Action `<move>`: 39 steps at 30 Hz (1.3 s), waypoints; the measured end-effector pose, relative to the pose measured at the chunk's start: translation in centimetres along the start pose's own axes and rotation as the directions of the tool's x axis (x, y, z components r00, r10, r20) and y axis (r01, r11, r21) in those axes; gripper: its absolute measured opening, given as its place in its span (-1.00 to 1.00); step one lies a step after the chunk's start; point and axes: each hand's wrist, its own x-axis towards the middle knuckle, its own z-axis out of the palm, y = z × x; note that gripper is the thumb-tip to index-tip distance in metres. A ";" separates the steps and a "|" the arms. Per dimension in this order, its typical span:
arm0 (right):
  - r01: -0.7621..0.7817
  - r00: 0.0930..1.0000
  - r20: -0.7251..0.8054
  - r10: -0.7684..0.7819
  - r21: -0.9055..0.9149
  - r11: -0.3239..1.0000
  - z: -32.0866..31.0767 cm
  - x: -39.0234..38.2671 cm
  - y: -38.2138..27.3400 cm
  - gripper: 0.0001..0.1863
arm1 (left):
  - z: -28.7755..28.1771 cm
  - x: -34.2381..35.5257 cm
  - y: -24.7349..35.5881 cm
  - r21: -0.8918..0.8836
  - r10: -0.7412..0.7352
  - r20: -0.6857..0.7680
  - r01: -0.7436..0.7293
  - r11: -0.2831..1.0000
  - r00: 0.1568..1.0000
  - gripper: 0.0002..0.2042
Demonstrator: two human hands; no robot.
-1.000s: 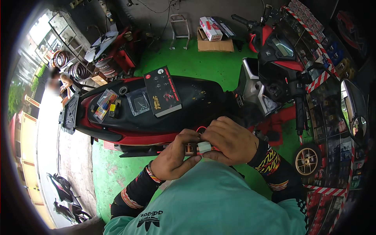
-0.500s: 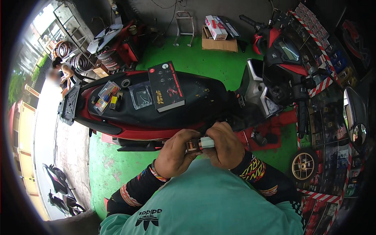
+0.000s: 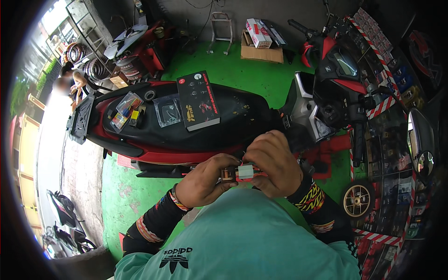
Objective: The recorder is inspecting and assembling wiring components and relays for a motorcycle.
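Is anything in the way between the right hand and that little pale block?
Nothing visible: the right hand is beside the pale block. The brown part, held in the left hand, lies on the block's other side.

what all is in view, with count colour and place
brown part: 1, brown, in left hand
connector: 1, pale green, right of brown part
scooter: 1, red and black, centre
box: 1, black, on seat
plastic pack: 1, clear, left of box
tape: 1, grey, on seat
packets: about 2, multicoloured, on seat
carton: 1, brown, back floor
wheel: 1, gold, right floor
shelves: uncounted, mixed colours, far right
person: 1, colours unclear, far left
left hand: 1, black sleeve, lower centre
right hand: 1, black sleeve, beside connector
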 end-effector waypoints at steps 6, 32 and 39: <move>-0.114 0.925 -0.207 0.319 0.649 0.752 1.2 0.4 -0.9 -0.18 | 1.3 -0.6 -0.4 -0.054 -0.015 0.070 0.019 0.998 0.997 -0.47; -0.268 0.730 0.263 0.631 0.959 -0.090 -0.4 -0.9 0.6 -0.03 | 4.6 -1.9 -3.5 -0.923 -0.337 0.310 0.366 0.117 0.889 -0.42; -0.217 0.733 0.230 0.640 0.971 -0.101 -0.4 -1.5 1.1 -0.03 | 5.1 -2.1 -3.2 -0.914 -0.392 0.317 0.388 0.115 0.864 -0.42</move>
